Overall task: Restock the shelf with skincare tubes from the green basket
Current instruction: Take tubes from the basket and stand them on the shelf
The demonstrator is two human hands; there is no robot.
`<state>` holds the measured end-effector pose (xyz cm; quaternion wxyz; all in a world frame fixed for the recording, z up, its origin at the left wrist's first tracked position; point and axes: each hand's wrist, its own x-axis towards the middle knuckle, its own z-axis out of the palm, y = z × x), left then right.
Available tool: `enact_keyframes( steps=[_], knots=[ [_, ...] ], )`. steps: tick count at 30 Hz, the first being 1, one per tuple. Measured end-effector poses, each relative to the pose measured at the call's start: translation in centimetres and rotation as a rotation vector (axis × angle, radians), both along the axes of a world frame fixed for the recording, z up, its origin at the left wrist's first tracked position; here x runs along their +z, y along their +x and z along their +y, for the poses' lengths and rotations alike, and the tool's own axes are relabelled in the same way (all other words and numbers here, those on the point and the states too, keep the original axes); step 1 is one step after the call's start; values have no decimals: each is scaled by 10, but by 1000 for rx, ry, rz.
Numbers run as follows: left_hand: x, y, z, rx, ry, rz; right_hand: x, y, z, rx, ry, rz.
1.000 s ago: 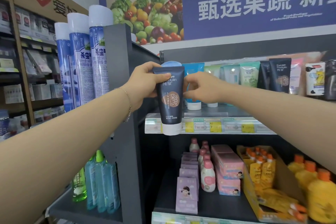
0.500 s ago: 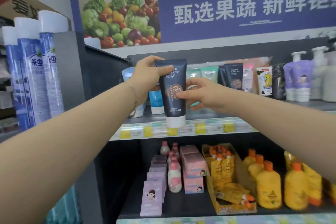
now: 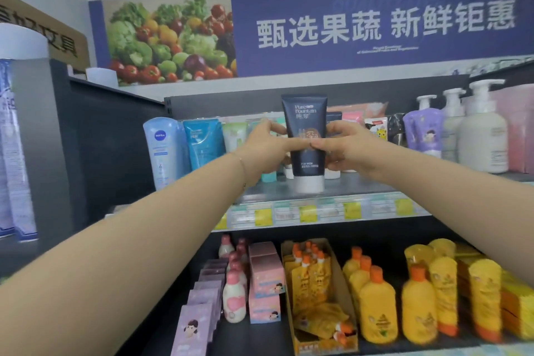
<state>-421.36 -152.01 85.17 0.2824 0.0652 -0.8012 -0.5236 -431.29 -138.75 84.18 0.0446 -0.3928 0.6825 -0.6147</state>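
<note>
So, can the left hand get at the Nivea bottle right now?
Probably, once free: the left hand grips the dark tube; the Nivea bottle stands unblocked at the left end of the shelf.

Up on the top shelf (image 3: 375, 182), the open room is the bare grey strip along the near edge. It runs from the white lotion bottle (image 3: 161, 150) on the left to the pump bottles (image 3: 482, 139) on the right. Only the dark tube (image 3: 306, 130) breaks it, held upright mid-shelf by both hands. Behind the strip a row of tubes stands packed close against the back panel. The left hand (image 3: 265, 147) reaches in front of the green tubes (image 3: 235, 136), the right hand (image 3: 346, 144) in front of the pink tube (image 3: 352, 118). A dark side wall (image 3: 109, 136) closes the left end. Above the tube tops the air is open.
</note>
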Motion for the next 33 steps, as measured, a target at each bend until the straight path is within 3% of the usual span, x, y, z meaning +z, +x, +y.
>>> enact_keyframes(
  steps=[14,24,33],
  knots=[
    [-23,-108,37,132,62,221,0,-75,25,-246,-216,-81],
    [-23,-141,34,266,-191,113,-19,-119,7,-316,-119,15],
    [-41,-153,27,268,-62,128,-34,-133,1,-326,-66,37]
  ],
)
